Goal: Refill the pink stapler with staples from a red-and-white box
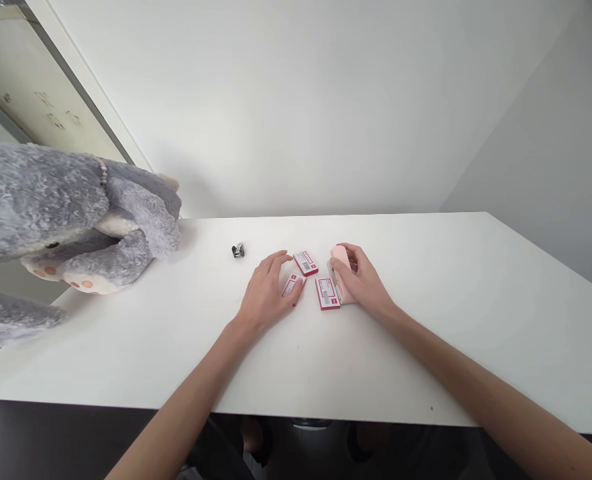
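My left hand (266,291) curls around a small red-and-white box (292,283), the thumb lying along its near right side. Its fingertips come close to a second such box (305,263), which has a barcode on top. A third red-and-white box (327,294) lies flat between my two hands, close against what my right hand has. My right hand (363,280) is closed on a pink stapler (341,255), thumb across it and fingers behind. The palm and fingers cover part of the stapler.
A small black-and-silver object (238,251) lies on the white table (416,373), left of my hands. A large grey plush toy (126,220) sits at the left end. A white wall (326,120) rises behind the table's back edge.
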{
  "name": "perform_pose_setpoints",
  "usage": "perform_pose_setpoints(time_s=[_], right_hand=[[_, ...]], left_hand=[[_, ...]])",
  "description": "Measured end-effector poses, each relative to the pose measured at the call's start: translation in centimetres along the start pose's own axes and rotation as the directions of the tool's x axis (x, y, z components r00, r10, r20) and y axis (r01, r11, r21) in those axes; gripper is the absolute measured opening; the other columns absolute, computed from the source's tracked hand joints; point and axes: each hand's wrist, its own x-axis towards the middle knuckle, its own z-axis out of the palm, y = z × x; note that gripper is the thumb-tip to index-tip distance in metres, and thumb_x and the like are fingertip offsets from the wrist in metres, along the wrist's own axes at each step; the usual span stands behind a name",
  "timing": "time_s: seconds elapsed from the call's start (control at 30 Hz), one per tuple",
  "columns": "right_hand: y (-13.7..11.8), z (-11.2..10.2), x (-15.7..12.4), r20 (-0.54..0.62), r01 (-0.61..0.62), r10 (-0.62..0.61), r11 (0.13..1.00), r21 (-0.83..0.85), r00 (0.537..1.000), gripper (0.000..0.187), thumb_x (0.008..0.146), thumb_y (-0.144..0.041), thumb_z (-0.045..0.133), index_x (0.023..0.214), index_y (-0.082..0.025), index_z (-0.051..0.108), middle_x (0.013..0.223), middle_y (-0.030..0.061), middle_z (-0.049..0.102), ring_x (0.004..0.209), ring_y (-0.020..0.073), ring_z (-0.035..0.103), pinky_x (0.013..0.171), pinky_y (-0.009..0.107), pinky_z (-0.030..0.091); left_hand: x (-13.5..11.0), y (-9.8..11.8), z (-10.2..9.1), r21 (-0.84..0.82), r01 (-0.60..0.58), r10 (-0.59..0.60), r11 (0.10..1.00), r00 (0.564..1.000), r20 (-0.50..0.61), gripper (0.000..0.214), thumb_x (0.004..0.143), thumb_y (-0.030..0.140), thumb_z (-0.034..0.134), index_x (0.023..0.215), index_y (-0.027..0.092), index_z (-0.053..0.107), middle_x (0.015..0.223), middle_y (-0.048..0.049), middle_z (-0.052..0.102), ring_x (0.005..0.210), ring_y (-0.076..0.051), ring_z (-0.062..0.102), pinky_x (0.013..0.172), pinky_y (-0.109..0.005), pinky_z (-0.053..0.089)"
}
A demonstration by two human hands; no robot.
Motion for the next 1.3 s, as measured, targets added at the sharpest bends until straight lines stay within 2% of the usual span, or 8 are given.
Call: perform_pose_setpoints(time_s=[0.23,0.33,0.57,0.73,0.83,0.93,1.07,1.3], right_hand=[[0.2,0.0,0.1,0.003,0.016,-0.016,1.000,-0.005,1.000,0.046,0.091,-0.049,0.066,0.131,-0.028,0.056,0.137,0.0086,0.065,0.125,0.0266,0.063,0.108,0.048,0.050],[0.1,0.0,0.1,0.002,0.017,-0.017,1.000,-0.003,1.000,0.046,0.091,-0.049,0.066,0.130,-0.027,0.057,0.137,0.0088,0.065,0.126,0.0267,0.063,0.108,0.048,0.050],[-0.1,0.0,0.0,0.005,-0.002,0.002,1.000,-0.010,1.000,0.044,0.091,-0.048,0.066,0.130,-0.028,0.057,0.138,0.0077,0.065,0.127,0.0261,0.062,0.108,0.046,0.050],[-0.1,0.0,0.1,0.009,0.016,-0.016,1.000,-0.011,1.000,0.044,0.092,-0.049,0.065,0.129,-0.028,0.057,0.138,0.0083,0.065,0.126,0.0265,0.063,0.108,0.047,0.050],[-0.1,0.0,0.1,0.010,0.033,-0.033,0.999,-0.016,0.999,0.045,0.091,-0.050,0.065,0.130,-0.027,0.056,0.136,0.0091,0.066,0.123,0.0267,0.064,0.108,0.047,0.050],[0.0,0.0,0.2,0.012,0.037,-0.037,0.999,-0.018,0.999,0.046,0.092,-0.050,0.064,0.130,-0.026,0.056,0.136,0.0095,0.066,0.124,0.0267,0.064,0.108,0.047,0.050],[0.1,-0.1,0.2,0.020,0.034,-0.033,0.999,-0.023,0.999,0.046,0.093,-0.051,0.063,0.131,-0.027,0.056,0.137,0.0089,0.065,0.125,0.0262,0.063,0.107,0.046,0.050],[0.1,-0.1,0.2,0.012,0.034,-0.034,0.998,-0.047,0.999,0.047,0.093,-0.052,0.063,0.132,-0.027,0.057,0.137,0.0086,0.066,0.121,0.0262,0.064,0.103,0.045,0.051]], left_hand=[[-0.2,-0.1,-0.1,0.047,-0.247,0.229,0.968,0.943,0.241,0.059,0.097,0.055,0.061,0.151,0.033,0.051,0.169,-0.0022,0.037,0.161,-0.036,0.022,0.127,-0.058,0.030],[-0.3,-0.1,-0.1,0.062,-0.269,0.253,0.961,0.948,0.194,0.059,0.094,0.055,0.065,0.145,0.027,0.053,0.167,-0.0072,0.040,0.159,-0.036,0.025,0.125,-0.058,0.032],[-0.1,-0.6,-0.3,0.173,-0.222,0.212,0.960,0.975,0.073,0.042,0.086,0.059,0.070,0.102,0.021,0.061,0.144,-0.0153,0.057,0.150,-0.040,0.034,0.121,-0.061,0.035],[0.1,0.3,-0.3,0.139,-0.170,0.182,0.976,0.980,-0.082,0.038,0.083,0.055,0.073,0.098,0.023,0.060,0.130,-0.0118,0.064,0.136,-0.036,0.046,0.114,-0.056,0.040],[0.3,1.7,0.3,0.130,-0.152,0.166,0.980,0.981,-0.105,0.047,0.080,0.064,0.073,0.100,0.022,0.061,0.123,-0.0134,0.065,0.124,-0.035,0.053,0.105,-0.053,0.045],[0.6,3.0,1.1,0.178,-0.123,0.128,0.976,0.992,-0.016,0.066,0.074,0.077,0.070,0.106,0.020,0.062,0.107,-0.0136,0.068,0.099,-0.032,0.063,0.092,-0.049,0.047],[0.8,4.0,2.0,0.156,-0.016,-0.010,0.988,0.986,0.165,0.074,0.076,0.081,0.066,0.116,0.019,0.056,0.069,-0.0004,0.066,0.064,-0.025,0.063,0.082,-0.043,0.046],[0.5,3.4,1.3,-0.216,0.148,-0.070,0.965,0.940,0.333,0.088,0.078,0.071,0.072,0.142,0.023,0.035,0.066,0.0080,0.057,0.059,-0.020,0.059,0.058,-0.029,0.038]])
